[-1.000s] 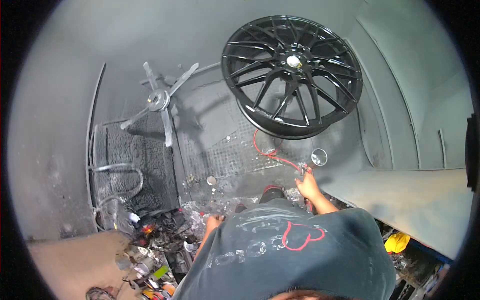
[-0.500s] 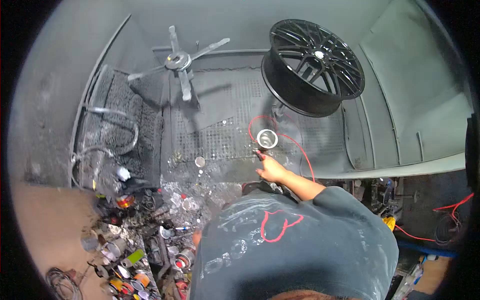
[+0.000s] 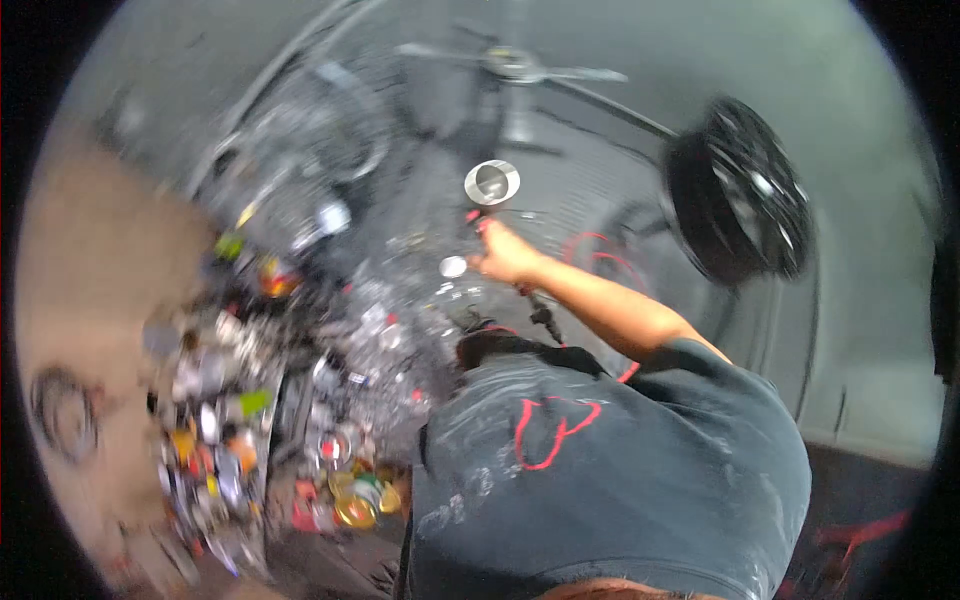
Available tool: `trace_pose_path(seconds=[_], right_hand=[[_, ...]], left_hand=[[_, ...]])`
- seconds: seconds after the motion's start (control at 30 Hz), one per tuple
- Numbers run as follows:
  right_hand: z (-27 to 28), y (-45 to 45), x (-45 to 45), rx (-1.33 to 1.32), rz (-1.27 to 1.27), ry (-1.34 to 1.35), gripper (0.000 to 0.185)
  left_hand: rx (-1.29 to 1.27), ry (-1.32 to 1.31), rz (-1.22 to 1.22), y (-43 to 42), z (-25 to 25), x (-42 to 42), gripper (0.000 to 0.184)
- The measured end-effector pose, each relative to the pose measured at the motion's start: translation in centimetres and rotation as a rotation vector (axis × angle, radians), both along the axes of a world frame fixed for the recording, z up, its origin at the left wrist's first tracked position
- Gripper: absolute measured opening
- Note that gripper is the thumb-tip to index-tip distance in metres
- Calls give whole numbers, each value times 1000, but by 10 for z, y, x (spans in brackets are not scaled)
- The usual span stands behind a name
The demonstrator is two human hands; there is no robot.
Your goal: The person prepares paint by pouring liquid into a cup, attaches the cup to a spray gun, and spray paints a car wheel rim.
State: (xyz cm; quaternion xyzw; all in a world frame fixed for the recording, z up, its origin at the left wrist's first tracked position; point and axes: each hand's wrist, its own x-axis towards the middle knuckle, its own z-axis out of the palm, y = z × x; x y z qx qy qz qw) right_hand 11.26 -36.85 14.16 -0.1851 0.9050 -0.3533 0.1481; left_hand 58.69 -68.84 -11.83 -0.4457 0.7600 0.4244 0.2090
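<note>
My right hand point(image 3: 508, 254) is closed around a spray gun point(image 3: 478, 219), most of which the fingers hide. On top of the gun sits a round silver cup with a pale rim point(image 3: 492, 183). Below the wrist shows a black fitting point(image 3: 541, 314), and a red hose point(image 3: 628, 372) runs by the forearm. To the right stands a glossy black wheel rim point(image 3: 738, 190), apart from the hand. My left hand is out of sight, behind the body and the dark shirt.
A stand with several arms point(image 3: 513, 65) rises at the back. On the left lies a cluttered bench point(image 3: 268, 420) with cans, lids and bottles. A white disc point(image 3: 453, 267) lies near my right hand. A coiled cable point(image 3: 62, 415) rests on the brown floor.
The view has swung, so the wheel rim and stand appear farther right. My right hand with the spray gun has moved left, away from the rim. My left hand's edge has gone from view.
</note>
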Motion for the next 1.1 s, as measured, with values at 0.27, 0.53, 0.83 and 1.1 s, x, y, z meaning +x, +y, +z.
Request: trace_pose_path(seconds=[0.27, 0.53, 0.83, 1.1], right_hand=[[35, -213, -134, -415, 81, -45, 68], [24, -416, -199, -945, -246, -534, 66], [30, -490, -175, -364, -696, -327, 96], [34, -473, -154, -389, -451, -376, 65]], left_hand=[[-2, 53, 426, 89, 26, -15, 36], [-45, 276, 1115, 174, 68, -30, 38], [-8, -41, 1287, 314, 0, 20, 43], [199, 67, 804, 336, 41, 40, 50]])
